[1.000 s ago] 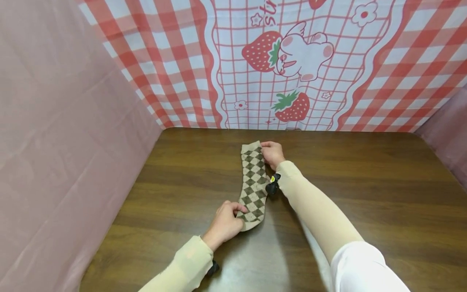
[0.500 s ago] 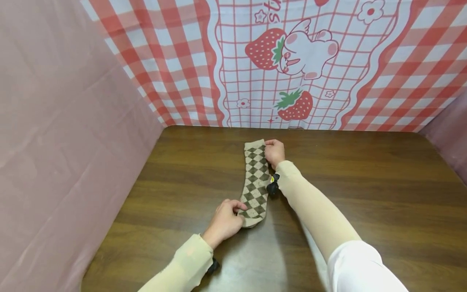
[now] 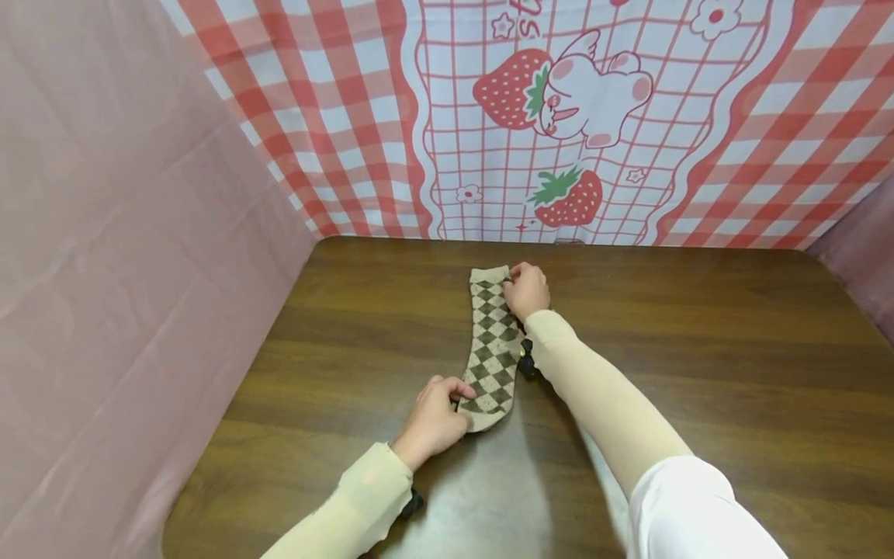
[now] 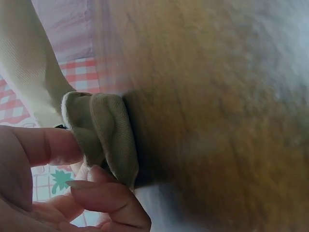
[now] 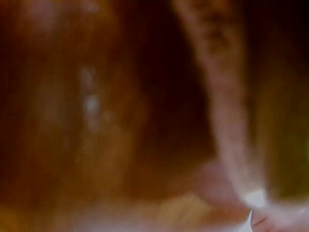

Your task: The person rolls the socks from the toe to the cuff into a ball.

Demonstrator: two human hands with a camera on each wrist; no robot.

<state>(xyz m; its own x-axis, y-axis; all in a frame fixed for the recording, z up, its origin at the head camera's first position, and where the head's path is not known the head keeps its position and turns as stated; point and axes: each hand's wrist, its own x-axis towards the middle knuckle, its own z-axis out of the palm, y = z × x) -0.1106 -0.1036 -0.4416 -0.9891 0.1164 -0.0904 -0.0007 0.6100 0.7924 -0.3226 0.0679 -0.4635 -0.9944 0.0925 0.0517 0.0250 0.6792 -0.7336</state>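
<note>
A beige sock [image 3: 492, 349] with dark brown-green diamonds lies lengthwise on the table, plain cuff at the far end and toe toward me. My left hand [image 3: 436, 415] pinches the left side of its toe between thumb and fingers. Seen from the left wrist, the toe [image 4: 116, 133] shows two plain beige layers side by side, with the thumb and fingertips at their edge. At the cuff's right corner, my right hand [image 3: 528, 291] grips the edge with curled fingers. The right wrist view is blurred; a pale strip of the sock [image 5: 222, 96] runs down it.
The brown wooden table [image 3: 335, 334] reaches back to a red-and-white checked cloth [image 3: 349, 116] with strawberries on it. A pink cloth [image 3: 140, 272] hangs along the left side, another [image 3: 855, 241] at the right. Black devices [image 3: 528, 361] sit at both wrists.
The head view has shifted slightly. Both hands stay at the sock's two ends; the cuff lies a little more level, and the right hand has turned slightly at its corner.
</note>
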